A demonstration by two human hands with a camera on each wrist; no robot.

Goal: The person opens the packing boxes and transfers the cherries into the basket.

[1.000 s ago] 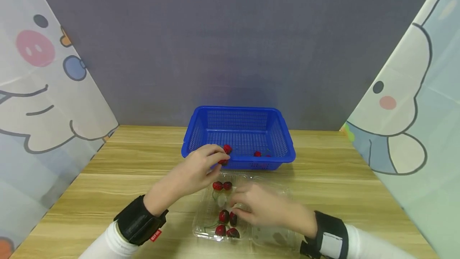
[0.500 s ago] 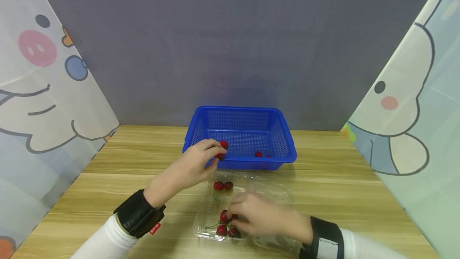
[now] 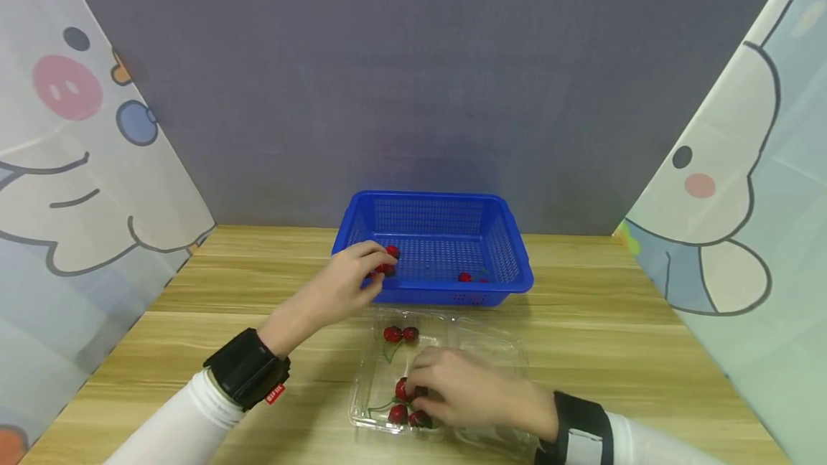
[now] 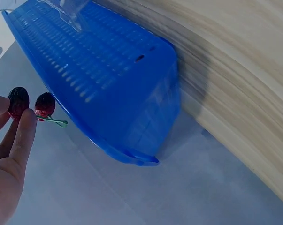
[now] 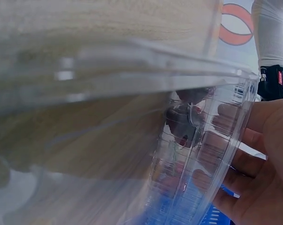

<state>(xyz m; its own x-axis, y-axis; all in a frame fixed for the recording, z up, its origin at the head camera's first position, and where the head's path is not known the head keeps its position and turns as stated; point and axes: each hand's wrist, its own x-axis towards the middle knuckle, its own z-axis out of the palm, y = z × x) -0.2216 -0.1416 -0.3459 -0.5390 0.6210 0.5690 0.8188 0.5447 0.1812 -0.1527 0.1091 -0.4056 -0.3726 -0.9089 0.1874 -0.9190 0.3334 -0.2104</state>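
My left hand [image 3: 345, 282] pinches a dark red cherry [image 4: 19, 101] between thumb and fingers, over the near left rim of the blue basket [image 3: 446, 285]. A second cherry [image 4: 45, 105] with a green stem hangs beside those fingers. My right hand [image 3: 461, 390] reaches into the clear plastic clamshell box [image 3: 362, 379], fingers curled around a dark cherry [image 3: 421, 392] mostly hidden by them. Other cherries [image 3: 398, 415] lie close by, stems to the left. In the right wrist view, that hand [image 5: 254, 154] shows partly through the clear wall.
A pair of cherries [image 3: 400, 334] lies at the far end of the box. Further cherries [image 3: 464, 277] are inside the basket, near its front wall. The box's clear lid [image 3: 491, 350] lies folded out to the right on the wooden table [image 3: 614, 350]. A grey panel [image 3: 426, 92] stands behind.
My left hand has moved left and slightly away from me along the basket's near rim, carrying the cherries. My right hand has come down onto the cherries in the box and stayed there.
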